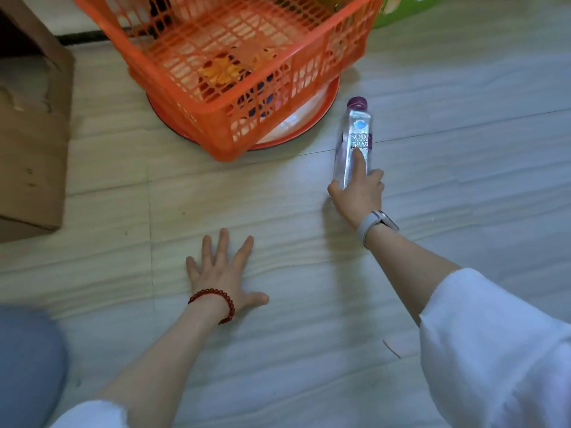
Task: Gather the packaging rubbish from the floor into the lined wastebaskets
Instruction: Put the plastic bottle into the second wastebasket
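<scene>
A clear plastic soda-water bottle [355,134] with a purple cap lies on the pale floor, cap pointing away from me. My right hand [358,189] grips its base end, index finger stretched along the bottle's side. My left hand [222,273] rests flat on the floor with fingers spread, holding nothing. An orange lattice basket [309,61] stands just left of the bottle, with yellow and dark wrappers showing through its mesh.
The basket sits on a round red-rimmed white tray [321,109]. A brown cardboard box [27,149] stands at the left. A green container [408,9] shows at the top right. My knee in blue fabric [27,362] is at the lower left.
</scene>
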### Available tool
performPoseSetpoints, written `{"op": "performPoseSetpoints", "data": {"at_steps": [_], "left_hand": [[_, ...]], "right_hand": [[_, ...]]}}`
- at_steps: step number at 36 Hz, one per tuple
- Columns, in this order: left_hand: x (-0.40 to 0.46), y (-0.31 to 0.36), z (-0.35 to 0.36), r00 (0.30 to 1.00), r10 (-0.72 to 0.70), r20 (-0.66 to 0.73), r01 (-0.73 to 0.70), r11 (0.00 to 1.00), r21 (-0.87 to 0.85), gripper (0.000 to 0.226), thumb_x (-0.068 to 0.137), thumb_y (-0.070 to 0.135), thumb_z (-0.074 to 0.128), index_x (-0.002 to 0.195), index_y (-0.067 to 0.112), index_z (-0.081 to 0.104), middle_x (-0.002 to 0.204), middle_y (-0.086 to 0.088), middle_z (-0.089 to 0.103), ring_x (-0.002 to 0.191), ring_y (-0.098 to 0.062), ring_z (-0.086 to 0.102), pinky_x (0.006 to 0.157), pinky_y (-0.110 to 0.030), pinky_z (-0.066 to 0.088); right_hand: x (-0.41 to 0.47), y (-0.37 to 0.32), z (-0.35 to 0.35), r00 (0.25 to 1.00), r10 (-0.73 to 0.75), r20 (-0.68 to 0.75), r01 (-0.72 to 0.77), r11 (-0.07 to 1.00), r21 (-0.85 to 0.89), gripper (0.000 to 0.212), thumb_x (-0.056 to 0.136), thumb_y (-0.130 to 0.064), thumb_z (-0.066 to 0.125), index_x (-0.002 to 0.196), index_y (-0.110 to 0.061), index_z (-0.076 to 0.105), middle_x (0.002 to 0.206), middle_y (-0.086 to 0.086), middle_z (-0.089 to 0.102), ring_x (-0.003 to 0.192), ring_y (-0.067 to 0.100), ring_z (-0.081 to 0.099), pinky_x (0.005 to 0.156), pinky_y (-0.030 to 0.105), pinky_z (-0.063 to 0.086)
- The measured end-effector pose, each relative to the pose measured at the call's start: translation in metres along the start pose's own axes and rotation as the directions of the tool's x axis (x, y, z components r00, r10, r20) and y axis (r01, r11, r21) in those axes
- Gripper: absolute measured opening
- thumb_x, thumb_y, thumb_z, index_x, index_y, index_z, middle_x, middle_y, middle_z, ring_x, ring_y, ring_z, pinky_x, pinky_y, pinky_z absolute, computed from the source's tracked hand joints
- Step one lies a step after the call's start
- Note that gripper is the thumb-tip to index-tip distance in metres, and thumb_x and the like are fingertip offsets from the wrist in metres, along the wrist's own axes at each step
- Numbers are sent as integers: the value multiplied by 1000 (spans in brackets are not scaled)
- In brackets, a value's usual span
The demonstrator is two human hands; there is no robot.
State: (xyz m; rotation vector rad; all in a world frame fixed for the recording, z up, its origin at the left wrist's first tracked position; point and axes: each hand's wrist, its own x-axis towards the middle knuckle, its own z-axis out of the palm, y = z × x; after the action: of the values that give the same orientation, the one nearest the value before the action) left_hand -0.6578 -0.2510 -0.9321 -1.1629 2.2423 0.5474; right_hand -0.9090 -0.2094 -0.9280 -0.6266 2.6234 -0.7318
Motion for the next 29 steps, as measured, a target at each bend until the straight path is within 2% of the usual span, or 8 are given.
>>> {"op": "performPoseSetpoints", "data": {"at_steps": [4, 7, 10, 14, 16, 22, 26, 29], "left_hand": [[0, -1, -7, 999, 21, 32, -21, 1000, 0, 106, 66, 69, 61, 140, 47, -12, 150, 1, -30, 139, -31, -23, 112, -57, 0], [-2, -8, -14, 999, 49, 22, -48, 997, -62, 92, 75, 58, 58, 143, 42, -1, 154, 2, -19, 141, -28, -16, 114, -52, 5], [-13, -18, -14, 996, 38, -86, -49, 989, -137, 70, 86, 43, 52, 144, 32, 15, 156, -4, 4, 142, -25, 3, 115, -45, 14], [-45, -28, -22, 965, -6, -262, -49, 978, -202, 48, 93, 28, 44, 139, 22, 33, 150, -4, 25, 136, -24, 25, 108, -40, 24], [-63, -34, -39, 915, -18, -403, -78, 972, -220, 42, 92, 24, 44, 134, 20, 41, 143, -3, 36, 130, -23, 33, 104, -40, 26], [-133, -79, -133, 711, -60, -701, -105, 976, -189, 39, 87, 21, 46, 127, 20, 47, 132, -6, 46, 120, -29, 42, 96, -42, 32], [-196, -139, -186, 517, -145, -844, -135, 959, -248, 34, 87, 22, 50, 121, 18, 52, 127, -8, 50, 117, -31, 45, 94, -43, 35], [-241, -193, -200, 383, -241, -892, -167, 931, -323, 30, 87, 21, 51, 117, 17, 56, 122, -8, 52, 116, -29, 47, 94, -43, 36]], "right_hand": [[-20, 12, -7, 999, -18, 40, 13, 992, 129, 69, 84, -28, 54, 144, -31, 20, 120, 20, 38, 109, 37, 46, 98, 38, 39], [-46, 15, -12, 1000, 24, -4, -22, 963, 267, 64, 85, -28, 52, 143, -28, 25, 126, 17, 39, 109, 29, 46, 92, 31, 39], [-79, 13, -18, 998, 40, -49, -21, 937, 348, 57, 87, -31, 53, 140, -24, 33, 127, 10, 44, 100, 20, 48, 83, 26, 35], [-133, 3, -25, 999, 14, -30, 1, 890, 456, 54, 78, -42, 53, 130, -31, 42, 121, 2, 53, 105, 22, 54, 91, 37, 45], [-161, -10, -27, 998, -46, -39, 60, 864, 499, 50, 75, -41, 53, 124, -34, 46, 117, 0, 56, 106, 23, 55, 92, 40, 47], [-223, -93, -33, 924, -363, -116, 357, 719, 596, 42, 72, -49, 53, 112, -33, 52, 111, -9, 55, 102, 0, 53, 84, 10, 42], [-254, -171, -41, 810, -538, -232, 558, 586, 588, 33, 76, -44, 54, 105, -26, 55, 101, -9, 54, 85, 0, 50, 73, 8, 38], [-280, -226, -48, 743, -603, -290, 626, 475, 618, 34, 78, -41, 54, 106, -23, 53, 98, 3, 53, 78, 0, 47, 74, 11, 38]]}}
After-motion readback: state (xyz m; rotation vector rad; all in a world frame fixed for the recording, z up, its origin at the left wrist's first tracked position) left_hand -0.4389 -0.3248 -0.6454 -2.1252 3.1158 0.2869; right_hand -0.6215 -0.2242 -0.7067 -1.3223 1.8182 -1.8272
